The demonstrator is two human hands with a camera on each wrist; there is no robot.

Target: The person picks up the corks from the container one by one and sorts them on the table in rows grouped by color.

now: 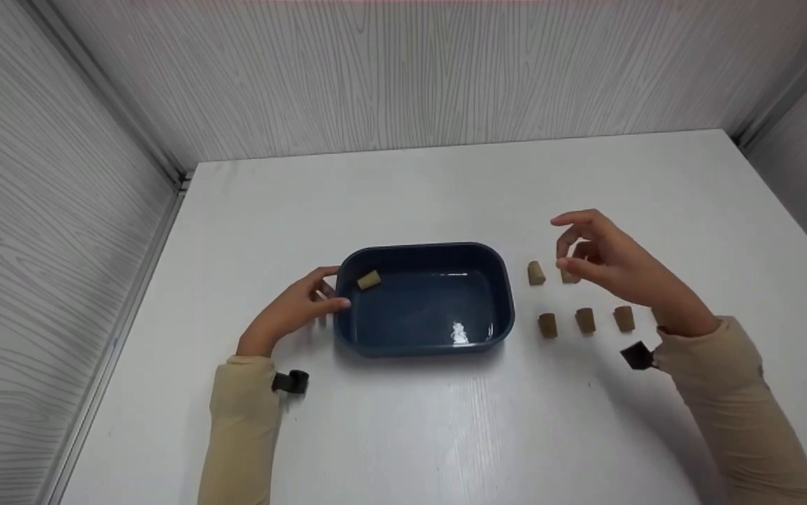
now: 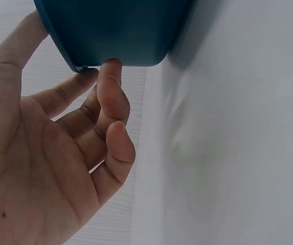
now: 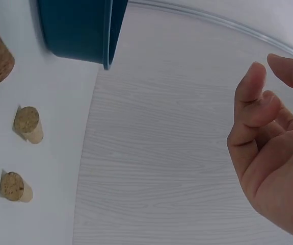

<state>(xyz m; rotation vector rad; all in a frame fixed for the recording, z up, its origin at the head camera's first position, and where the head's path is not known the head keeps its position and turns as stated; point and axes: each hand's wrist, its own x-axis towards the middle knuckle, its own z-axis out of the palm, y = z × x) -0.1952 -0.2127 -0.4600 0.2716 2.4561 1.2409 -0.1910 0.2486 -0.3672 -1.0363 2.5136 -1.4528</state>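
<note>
A dark blue rectangular dish stands on the white table. My left hand grips its left end, thumb over the rim and fingers along the outside wall, as the left wrist view also shows. One cork stopper lies inside the dish near that end. Over the corks right of the dish hovers my right hand, fingers loosely bent, holding nothing. A cork stands beside it, and another cork is partly hidden behind its fingertips. In the right wrist view the thumb and index finger are apart.
A front row holds three corks: one near the dish, a middle cork and a right cork. Pale wood-grain panels enclose the table at the back and both sides. Each sleeve carries a small black wrist mount.
</note>
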